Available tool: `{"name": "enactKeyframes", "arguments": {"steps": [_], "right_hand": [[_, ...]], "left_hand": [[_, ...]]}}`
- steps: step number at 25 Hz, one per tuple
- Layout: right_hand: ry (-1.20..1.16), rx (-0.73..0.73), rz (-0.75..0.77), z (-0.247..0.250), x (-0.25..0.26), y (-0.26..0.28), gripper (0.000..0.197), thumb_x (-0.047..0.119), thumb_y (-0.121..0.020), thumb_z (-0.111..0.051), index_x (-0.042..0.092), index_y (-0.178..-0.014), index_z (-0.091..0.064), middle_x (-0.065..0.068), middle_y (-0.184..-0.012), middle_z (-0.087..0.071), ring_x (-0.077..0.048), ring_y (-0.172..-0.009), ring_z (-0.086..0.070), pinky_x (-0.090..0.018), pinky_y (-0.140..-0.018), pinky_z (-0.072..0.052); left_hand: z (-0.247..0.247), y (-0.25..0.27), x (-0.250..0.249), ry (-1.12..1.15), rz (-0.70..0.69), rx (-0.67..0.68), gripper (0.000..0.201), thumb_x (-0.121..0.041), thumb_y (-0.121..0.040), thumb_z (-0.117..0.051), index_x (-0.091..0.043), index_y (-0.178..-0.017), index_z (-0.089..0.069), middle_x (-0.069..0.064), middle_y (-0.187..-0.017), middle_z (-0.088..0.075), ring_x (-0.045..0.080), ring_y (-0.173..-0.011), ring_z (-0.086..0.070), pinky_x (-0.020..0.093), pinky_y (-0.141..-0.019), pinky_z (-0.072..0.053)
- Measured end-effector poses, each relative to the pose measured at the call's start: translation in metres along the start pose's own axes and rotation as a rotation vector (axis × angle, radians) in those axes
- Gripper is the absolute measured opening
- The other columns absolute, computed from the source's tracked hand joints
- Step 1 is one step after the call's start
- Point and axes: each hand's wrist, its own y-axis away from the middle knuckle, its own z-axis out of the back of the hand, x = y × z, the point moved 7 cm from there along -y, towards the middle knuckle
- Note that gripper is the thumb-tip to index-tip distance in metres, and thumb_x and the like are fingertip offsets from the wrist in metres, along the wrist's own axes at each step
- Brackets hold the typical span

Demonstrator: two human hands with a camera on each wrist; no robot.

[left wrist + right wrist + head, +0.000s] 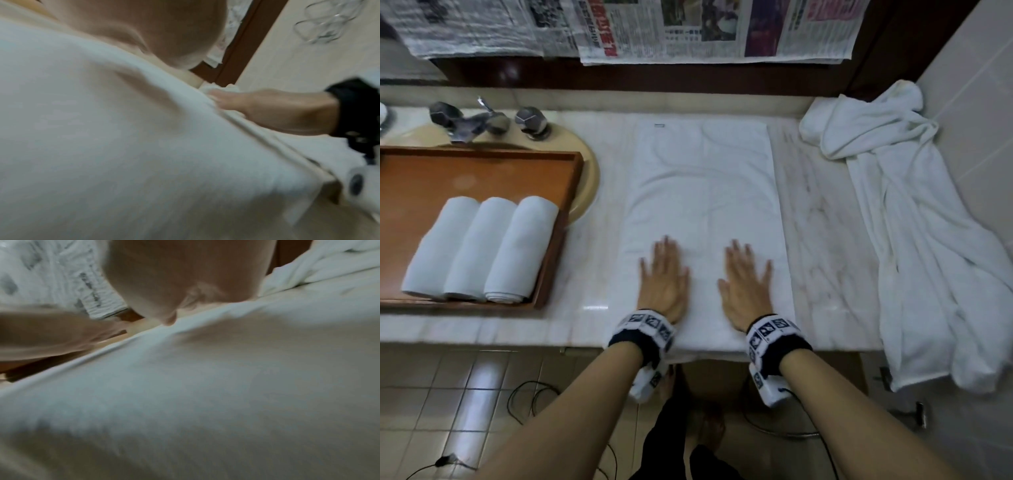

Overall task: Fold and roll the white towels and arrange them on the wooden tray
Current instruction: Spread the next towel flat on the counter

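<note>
A white towel lies folded flat on the marble counter, its long side running away from me. Both hands press on its near end, palms down with fingers straight and spread: my left hand and my right hand. The wooden tray sits at the left with three rolled white towels side by side in its near half. In the left wrist view the towel fills the picture and the right hand lies flat on it. The right wrist view shows towel and the blurred left hand.
A heap of loose white towels lies on the counter's right end and hangs over its edge. A faucet and sink rim lie behind the tray. Newspaper covers the wall behind. Clear glasses appear in the left wrist view.
</note>
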Motion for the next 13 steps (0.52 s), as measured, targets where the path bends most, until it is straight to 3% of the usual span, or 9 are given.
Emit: {"name": "enactKeyframes", "arguments": {"steps": [1, 3, 4, 6, 7, 8, 9, 11, 13], "right_hand": [[-0.001, 0.054, 0.11, -0.005, 0.016, -0.007, 0.061, 0.036, -0.104, -0.021, 0.017, -0.154, 0.009, 0.003, -0.16, 0.019, -0.017, -0.147, 0.019, -0.058, -0.116, 0.009], [0.008, 0.112, 0.097, -0.004, 0.002, -0.023, 0.06, 0.038, -0.105, -0.019, 0.02, -0.154, 0.009, 0.005, -0.16, 0.02, -0.014, -0.147, 0.018, -0.056, -0.117, 0.007], [0.011, 0.116, -0.007, -0.001, -0.023, -0.029, 0.061, 0.039, -0.104, -0.019, 0.021, -0.154, 0.01, 0.005, -0.16, 0.021, -0.014, -0.147, 0.018, -0.056, -0.117, 0.006], [-0.038, 0.121, -0.325, 0.009, -0.075, -0.034, 0.065, 0.044, -0.103, -0.018, 0.019, -0.154, 0.013, 0.004, -0.159, 0.025, -0.016, -0.146, 0.02, -0.061, -0.114, 0.008], [-0.052, 0.115, -0.449, 0.017, -0.085, -0.035, 0.068, 0.047, -0.101, -0.018, 0.017, -0.153, 0.014, 0.003, -0.159, 0.026, -0.018, -0.146, 0.021, -0.062, -0.113, 0.011], [-0.054, 0.089, -0.486, 0.023, -0.078, -0.036, 0.07, 0.048, -0.101, -0.019, 0.015, -0.153, 0.013, 0.002, -0.159, 0.025, -0.02, -0.146, 0.021, -0.062, -0.111, 0.014], [-0.044, 0.047, -0.415, 0.026, -0.057, -0.042, 0.07, 0.046, -0.101, -0.022, 0.014, -0.153, 0.011, 0.002, -0.16, 0.023, -0.021, -0.147, 0.021, -0.061, -0.11, 0.016], [-0.036, 0.055, -0.087, 0.021, -0.001, -0.059, 0.065, 0.035, -0.102, -0.026, 0.017, -0.154, 0.009, 0.005, -0.16, 0.02, -0.019, -0.147, 0.019, -0.056, -0.113, 0.014], [-0.033, 0.124, 0.068, 0.013, 0.012, -0.067, 0.062, 0.031, -0.104, -0.025, 0.02, -0.154, 0.009, 0.006, -0.16, 0.02, -0.016, -0.147, 0.018, -0.054, -0.117, 0.009]], "left_hand": [[-0.009, -0.008, -0.022, 0.019, -0.098, 0.083, 0.062, -0.045, -0.101, -0.006, -0.016, -0.155, 0.005, -0.002, -0.161, 0.015, 0.017, -0.148, 0.014, 0.043, -0.118, 0.011], [-0.012, -0.02, -0.023, -0.065, -0.168, 0.184, 0.058, -0.043, -0.103, -0.011, -0.022, -0.155, 0.008, -0.005, -0.16, 0.018, 0.016, -0.148, 0.016, 0.043, -0.119, 0.011], [-0.007, -0.025, -0.004, -0.108, -0.111, 0.175, 0.058, -0.042, -0.104, -0.012, -0.024, -0.154, 0.009, -0.005, -0.16, 0.02, 0.016, -0.148, 0.017, 0.044, -0.119, 0.012], [0.01, -0.035, 0.044, -0.094, 0.189, 0.095, 0.06, -0.044, -0.103, -0.013, -0.023, -0.153, 0.013, -0.002, -0.159, 0.024, 0.019, -0.147, 0.021, 0.046, -0.118, 0.013], [0.018, -0.036, 0.054, -0.05, 0.321, 0.063, 0.063, -0.046, -0.103, -0.014, -0.019, -0.153, 0.014, 0.001, -0.159, 0.025, 0.021, -0.146, 0.022, 0.048, -0.118, 0.014], [0.02, -0.038, 0.046, 0.003, 0.356, 0.054, 0.067, -0.047, -0.102, -0.015, -0.014, -0.153, 0.013, 0.005, -0.159, 0.024, 0.022, -0.146, 0.022, 0.048, -0.118, 0.013], [0.018, -0.042, 0.023, 0.034, 0.272, 0.057, 0.069, -0.047, -0.102, -0.016, -0.01, -0.153, 0.012, 0.007, -0.159, 0.022, 0.023, -0.147, 0.021, 0.047, -0.119, 0.012], [-0.002, -0.046, -0.03, 0.055, -0.045, 0.149, 0.065, -0.045, -0.103, -0.013, -0.013, -0.154, 0.012, 0.003, -0.16, 0.021, 0.018, -0.147, 0.02, 0.042, -0.119, 0.012], [-0.004, -0.052, -0.029, 0.011, -0.199, 0.194, 0.06, -0.045, -0.103, -0.009, -0.02, -0.154, 0.009, -0.003, -0.16, 0.02, 0.014, -0.147, 0.019, 0.039, -0.12, 0.012]]}}
